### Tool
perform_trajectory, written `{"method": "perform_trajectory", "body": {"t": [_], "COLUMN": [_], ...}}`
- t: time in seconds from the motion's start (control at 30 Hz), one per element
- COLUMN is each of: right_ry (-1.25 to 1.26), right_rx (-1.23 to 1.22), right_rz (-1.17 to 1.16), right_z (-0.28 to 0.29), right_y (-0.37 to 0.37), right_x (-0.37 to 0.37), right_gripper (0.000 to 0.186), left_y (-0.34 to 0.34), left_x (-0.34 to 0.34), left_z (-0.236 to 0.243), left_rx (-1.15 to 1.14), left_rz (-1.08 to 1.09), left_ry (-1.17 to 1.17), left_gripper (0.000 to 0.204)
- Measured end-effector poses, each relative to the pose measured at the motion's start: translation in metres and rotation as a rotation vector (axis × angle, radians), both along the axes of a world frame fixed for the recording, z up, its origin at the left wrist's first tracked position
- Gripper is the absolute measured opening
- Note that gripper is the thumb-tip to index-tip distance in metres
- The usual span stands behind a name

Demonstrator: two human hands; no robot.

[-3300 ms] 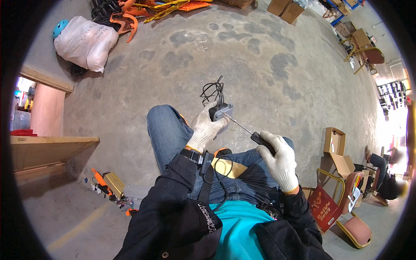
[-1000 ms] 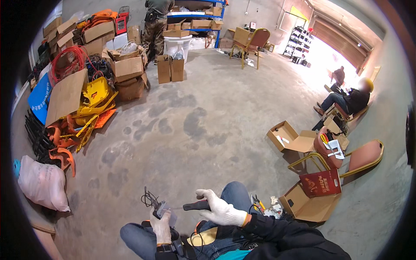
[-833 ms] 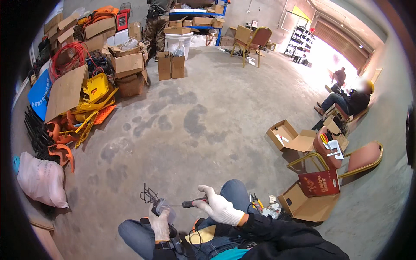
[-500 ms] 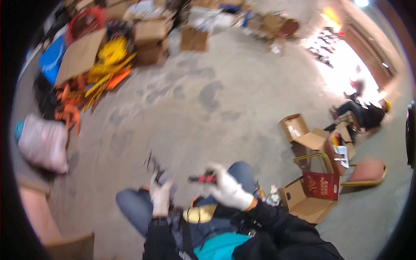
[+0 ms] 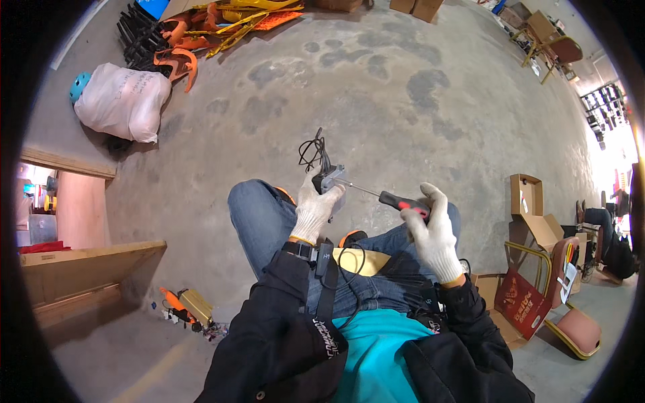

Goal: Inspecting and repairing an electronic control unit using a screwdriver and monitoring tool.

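Observation:
My left hand point(image 5: 314, 209), in a white knit glove, grips a small grey and black device point(image 5: 334, 177) above my crossed legs. A bundle of thin black cable point(image 5: 311, 153) sticks out from its far side. My right hand point(image 5: 435, 238), also gloved, holds a screwdriver point(image 5: 396, 201) by the end of its black and red handle, between thumb and fingers. The metal shaft points left, and its tip meets the device; whether it sits in a screw is too small to tell.
Around me on the concrete floor are a white sack point(image 5: 124, 101), orange and yellow plastic parts point(image 5: 232, 23), and a wooden panel point(image 5: 94, 269). An orange tool-like object point(image 5: 176, 303) lies at lower left. Open cardboard boxes point(image 5: 531, 201), a chair point(image 5: 574, 330) and another person point(image 5: 608, 235) are to the right.
My view has turned, so the surroundings sit differently in the picture. The screwdriver and the device, apart before, have come together, with the shaft's tip now at the device.

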State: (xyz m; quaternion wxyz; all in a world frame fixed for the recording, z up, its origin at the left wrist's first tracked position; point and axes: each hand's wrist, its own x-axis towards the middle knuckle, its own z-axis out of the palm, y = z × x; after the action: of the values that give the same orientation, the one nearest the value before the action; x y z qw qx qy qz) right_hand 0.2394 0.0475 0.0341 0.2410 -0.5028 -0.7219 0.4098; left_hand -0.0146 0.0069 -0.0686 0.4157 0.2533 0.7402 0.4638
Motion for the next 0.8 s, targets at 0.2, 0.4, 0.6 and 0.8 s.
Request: {"method": "perform_trajectory", "body": {"t": [0.2, 0.4, 0.6, 0.8], "right_ry": [-0.098, 0.006, -0.046, 0.032], "right_rx": [-0.283, -0.093, -0.363, -0.202], "right_rz": [-0.105, -0.047, -0.139, -0.110], "right_z": [0.018, 0.000, 0.008, 0.002], "right_y": [-0.002, 0.003, 0.004, 0.005], "right_x": [-0.006, 0.002, -0.003, 0.000], "right_gripper": [0.071, 0.077, 0.075, 0.078], "left_y": [-0.001, 0.002, 0.002, 0.005], "left_x": [0.000, 0.000, -0.001, -0.001], "left_z": [-0.003, 0.003, -0.004, -0.003], "left_rx": [-0.041, -0.043, -0.053, -0.078], "left_rz": [-0.019, -0.026, -0.023, -0.040], "left_ry": [0.036, 0.006, 0.026, -0.008], "left_gripper": [0.072, 0.073, 0.073, 0.074]}}
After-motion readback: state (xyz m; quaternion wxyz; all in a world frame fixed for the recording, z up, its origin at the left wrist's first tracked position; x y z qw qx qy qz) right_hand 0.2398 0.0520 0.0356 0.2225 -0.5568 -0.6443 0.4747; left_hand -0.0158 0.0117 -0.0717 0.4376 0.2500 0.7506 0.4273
